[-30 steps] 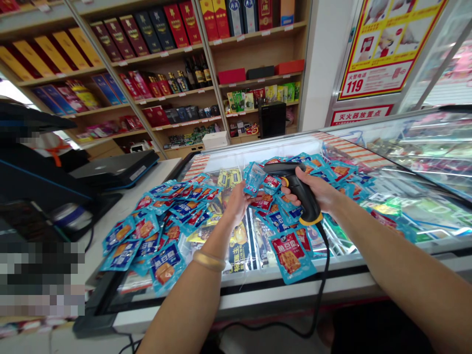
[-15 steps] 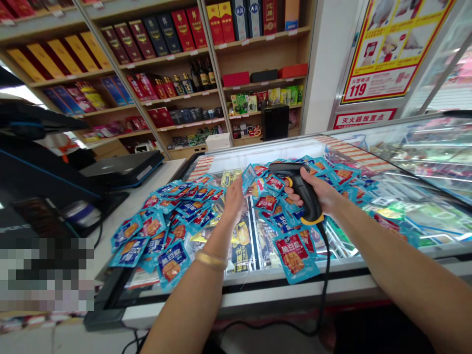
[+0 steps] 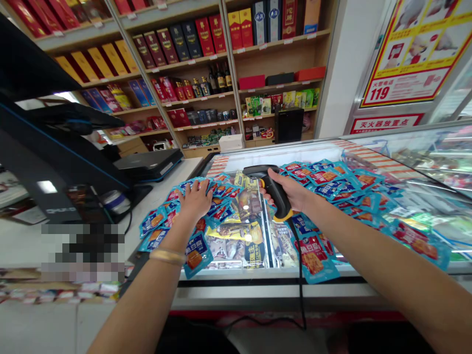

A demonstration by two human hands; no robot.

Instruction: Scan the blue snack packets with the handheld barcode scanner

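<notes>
1. While the left hand (image 3: 195, 200) lies palm down with the fingers spread, nothing is grasped by it; it is pressed flat on the left heap of packets (image 3: 162, 221).
2. This heap, made up of blue snack packets, is spread over the left end of the freezer lid (image 3: 254, 231).
3. A gold bangle (image 3: 167, 255) is worn on the left wrist.
4. The right hand (image 3: 293, 189) is clenched around the grip of the barcode scanner (image 3: 275, 194), which is held just above the lid, between the two heaps.
5. The scanner head is turned to the left, toward the left hand, and a yellow band is seen at the base of the grip.
6. A black cable (image 3: 300, 275) is led from the grip base down over the front edge of the freezer.
7. The right heap of packets (image 3: 332, 179) is spread on the glass behind and to the right of the right hand.
8. One blue and red packet (image 3: 313, 255) is seen at the front edge, just beside the cable.
9. Between the heaps, yellow and dark packaged goods are seen through the glass.
10. A white worktop (image 3: 173, 179) adjoins the freezer on the left; a dark flat device (image 3: 147, 164) is carried on it.
11. Wooden shelves (image 3: 258, 49) stocked with boxes and bottles are seen behind, and a red and yellow poster (image 3: 416, 49) is fixed at the upper right.
</notes>
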